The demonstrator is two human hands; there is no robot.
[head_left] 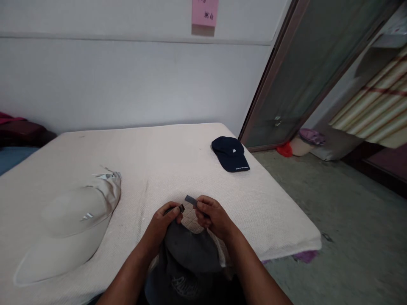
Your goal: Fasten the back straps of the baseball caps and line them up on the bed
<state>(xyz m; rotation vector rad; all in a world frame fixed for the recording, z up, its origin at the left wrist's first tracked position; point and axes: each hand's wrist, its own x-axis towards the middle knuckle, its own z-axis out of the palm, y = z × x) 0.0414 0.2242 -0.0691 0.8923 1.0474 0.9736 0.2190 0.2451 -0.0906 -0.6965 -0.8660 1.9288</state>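
A dark grey cap [193, 250] with pale script lettering is in front of me at the bottom middle, its strap opening facing away. My left hand [163, 222] pinches the side of the strap that carries a small metal buckle [181, 208]. Between the fingers of my right hand [213, 215] is the loose grey strap end [190, 200], pointing toward the buckle. A small gap separates strap end and buckle. Both hands are closed.
A beige cap [76, 212] lies on the pale mattress [152, 148] at left. Near the far right corner rests a navy cap [230, 153]. Beyond stand a white wall [127, 80] with a pink note [205, 12], a glass door [286, 80] and a bin [303, 144].
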